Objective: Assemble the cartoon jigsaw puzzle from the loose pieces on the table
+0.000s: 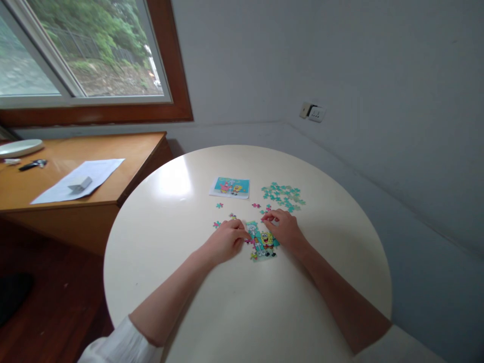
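Observation:
A partly joined jigsaw puzzle [267, 243] with cartoon figures lies on the round table before me. My left hand [229, 241] rests at its left edge, fingers bent together over a small pink puzzle piece [247, 242] that they partly cover. Above the puzzle's upper right side, my right hand [286, 231] pinches a pink puzzle piece [264, 219] between thumb and index finger. That hand hides part of the puzzle's right edge. Loose pink pieces [256, 205] lie just beyond the hands, with more [217, 224] beside my left hand.
Behind the puzzle lies a reference picture card [231, 187]. A heap of teal puzzle pieces [282, 194] spreads to its right. The white round table [159, 247] stands near a wooden desk [139, 156] holding paper [100, 169], a small white block [80, 184] and a white dish [20, 148].

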Demonstrator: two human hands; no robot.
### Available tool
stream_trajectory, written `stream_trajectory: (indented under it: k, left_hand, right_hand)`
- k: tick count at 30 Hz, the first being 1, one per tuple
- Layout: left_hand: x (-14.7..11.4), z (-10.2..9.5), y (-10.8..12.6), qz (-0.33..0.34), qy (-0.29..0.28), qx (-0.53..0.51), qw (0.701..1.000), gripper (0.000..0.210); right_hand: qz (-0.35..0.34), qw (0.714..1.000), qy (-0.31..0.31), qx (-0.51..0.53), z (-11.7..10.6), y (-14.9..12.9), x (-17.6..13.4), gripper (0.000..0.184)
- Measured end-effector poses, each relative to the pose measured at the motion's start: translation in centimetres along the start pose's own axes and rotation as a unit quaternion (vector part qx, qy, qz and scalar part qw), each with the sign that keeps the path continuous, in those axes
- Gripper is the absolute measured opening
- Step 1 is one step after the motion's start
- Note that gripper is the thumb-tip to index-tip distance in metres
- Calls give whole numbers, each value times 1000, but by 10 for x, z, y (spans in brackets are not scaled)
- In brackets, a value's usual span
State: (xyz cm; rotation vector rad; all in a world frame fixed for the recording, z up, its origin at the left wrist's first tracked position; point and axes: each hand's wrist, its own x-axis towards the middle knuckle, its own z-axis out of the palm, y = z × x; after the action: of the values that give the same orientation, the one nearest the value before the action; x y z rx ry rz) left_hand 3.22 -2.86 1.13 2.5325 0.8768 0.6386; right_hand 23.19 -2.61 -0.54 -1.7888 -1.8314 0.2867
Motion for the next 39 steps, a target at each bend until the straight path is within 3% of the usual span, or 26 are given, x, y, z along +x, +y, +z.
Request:
stream_trajectory:
  k: [7,13,19,26,39]
  left_hand:
    - [0,0,0,-18,11,-49,999,31]
    - [1,-1,-4,-88,67,-104,988,30]
    - [0,-1,-7,-110,129,-107,980,26]
    - [0,-2,-20,-152,252,-130,947,23]
    - [1,-6,-33,-223,334,-178,898,22]
  right_hand:
    - [-7,1000,0,8,-2,-1,-1,12]
    - [-7,1000,7,19,-1,0,-1,11]
    - [-11,999,15,36,1,1,-1,12]
    - [-25,996,62,60,3,6,1,19]
    - [-47,984,123,118,0,9,4,26]
